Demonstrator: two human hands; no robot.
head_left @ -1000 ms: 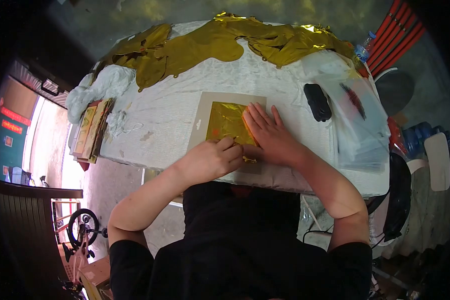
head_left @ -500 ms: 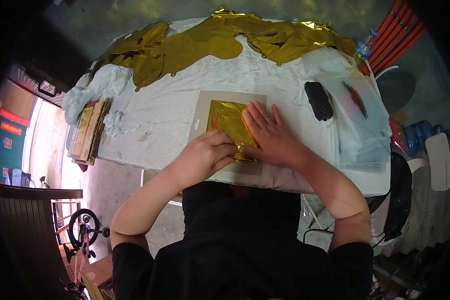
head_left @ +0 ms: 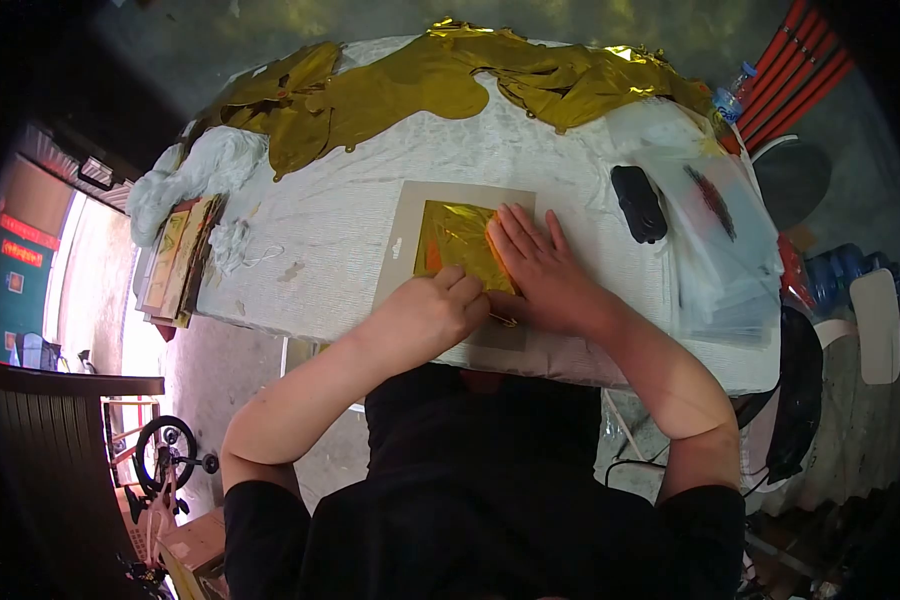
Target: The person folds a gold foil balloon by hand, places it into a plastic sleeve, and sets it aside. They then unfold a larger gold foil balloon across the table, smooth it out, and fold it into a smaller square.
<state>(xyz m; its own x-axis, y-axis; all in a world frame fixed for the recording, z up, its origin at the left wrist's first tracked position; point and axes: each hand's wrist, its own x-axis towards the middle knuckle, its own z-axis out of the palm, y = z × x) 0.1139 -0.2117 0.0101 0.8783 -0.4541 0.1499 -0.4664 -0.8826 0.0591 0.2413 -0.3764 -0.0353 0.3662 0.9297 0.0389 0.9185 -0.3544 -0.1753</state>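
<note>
A folded gold foil balloon [head_left: 456,235] lies on a beige cardboard sheet [head_left: 395,262] near the table's front edge. My left hand [head_left: 438,312] is closed at the foil's lower edge, knuckles up; its fingertips are mostly hidden beneath the hand. Flat along the foil's right side rests my right hand [head_left: 542,268], fingers stretched out, thumb reaching toward my left hand. Something orange shows at the foil's left side and beside the right fingers.
More flat gold foil balloons [head_left: 400,90] spread across the back of the white-covered table [head_left: 320,225]. To the right are a black case [head_left: 638,204] and clear plastic bags [head_left: 722,270]. Stacked cards [head_left: 175,262] and white crumpled plastic [head_left: 205,170] sit at the left.
My left hand has moved slightly right and down along the foil's lower edge, its fingers curling further under. My right hand stays in nearly the same place.
</note>
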